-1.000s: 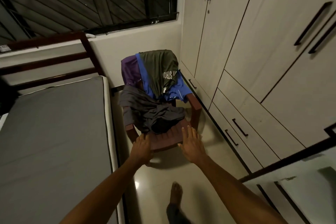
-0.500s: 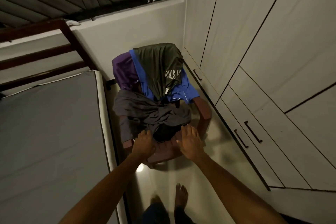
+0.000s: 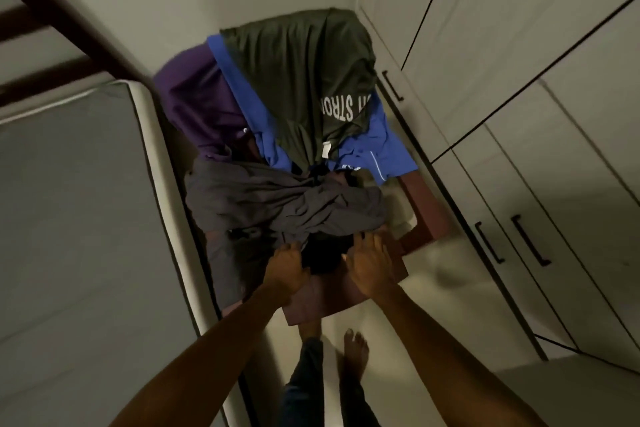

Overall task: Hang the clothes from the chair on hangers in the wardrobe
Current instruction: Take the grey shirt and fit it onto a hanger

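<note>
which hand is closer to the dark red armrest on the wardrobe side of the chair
Right. The right hand lies on the seat front just beside the dark red armrest; the left hand is farther off, across the black garment, by the crumpled grey garment.

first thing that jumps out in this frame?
The chair in the corner between bed and wardrobe, heaped with clothes: an olive green shirt over a blue one on the backrest, a purple garment to the left, a grey one on the seat. Both hands, left hand and right hand, reach a black garment at the seat's front.
</note>
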`<act>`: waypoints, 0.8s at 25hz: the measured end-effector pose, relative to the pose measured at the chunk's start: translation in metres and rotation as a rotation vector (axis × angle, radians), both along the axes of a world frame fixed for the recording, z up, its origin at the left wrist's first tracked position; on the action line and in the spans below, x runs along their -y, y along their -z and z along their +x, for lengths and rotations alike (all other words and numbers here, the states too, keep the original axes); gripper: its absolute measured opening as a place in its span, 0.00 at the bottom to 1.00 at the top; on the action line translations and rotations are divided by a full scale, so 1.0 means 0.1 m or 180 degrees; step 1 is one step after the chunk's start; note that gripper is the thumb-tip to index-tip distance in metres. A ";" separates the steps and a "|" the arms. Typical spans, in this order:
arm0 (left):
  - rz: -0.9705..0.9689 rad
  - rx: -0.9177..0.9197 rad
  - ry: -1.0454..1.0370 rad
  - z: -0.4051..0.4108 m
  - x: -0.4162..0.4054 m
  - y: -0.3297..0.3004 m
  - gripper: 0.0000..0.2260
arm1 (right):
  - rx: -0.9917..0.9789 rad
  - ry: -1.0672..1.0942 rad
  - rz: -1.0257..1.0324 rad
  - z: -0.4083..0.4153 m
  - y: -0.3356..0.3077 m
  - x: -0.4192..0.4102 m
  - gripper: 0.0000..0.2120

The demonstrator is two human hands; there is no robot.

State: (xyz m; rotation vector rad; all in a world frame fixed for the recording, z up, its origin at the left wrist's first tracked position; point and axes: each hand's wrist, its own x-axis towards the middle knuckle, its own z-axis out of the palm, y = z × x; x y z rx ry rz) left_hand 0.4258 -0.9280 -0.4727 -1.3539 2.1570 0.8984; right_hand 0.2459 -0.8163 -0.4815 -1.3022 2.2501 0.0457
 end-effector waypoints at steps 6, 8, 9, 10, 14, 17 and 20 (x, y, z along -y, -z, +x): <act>0.0333 -0.0173 -0.0783 -0.09 0.31 0.99 0.31 | 0.0281 -0.0078 0.0276 -0.16 0.82 0.48 0.36; 0.0454 -0.0118 -0.1149 -0.11 0.32 1.22 0.31 | 0.0352 -0.0121 0.0356 -0.22 1.02 0.52 0.41; 0.0490 -0.0082 -0.1253 -0.10 0.30 1.34 0.28 | 0.0377 -0.0064 0.0407 -0.25 1.12 0.54 0.44; 0.0495 -0.0051 -0.1290 -0.10 0.30 1.42 0.23 | 0.0429 0.0023 0.0471 -0.29 1.19 0.56 0.46; 0.0444 -0.0268 -0.1406 0.02 0.34 1.78 0.12 | 0.0394 -0.0233 0.0773 -0.34 1.44 0.57 0.44; 0.0341 -0.0343 -0.1242 0.00 0.37 1.81 0.08 | 0.0068 -0.0474 0.0673 -0.31 1.51 0.49 0.25; 0.0632 -0.0645 -0.1717 -0.10 0.36 1.66 0.10 | -0.0012 -0.0434 0.0487 -0.33 1.50 0.43 0.11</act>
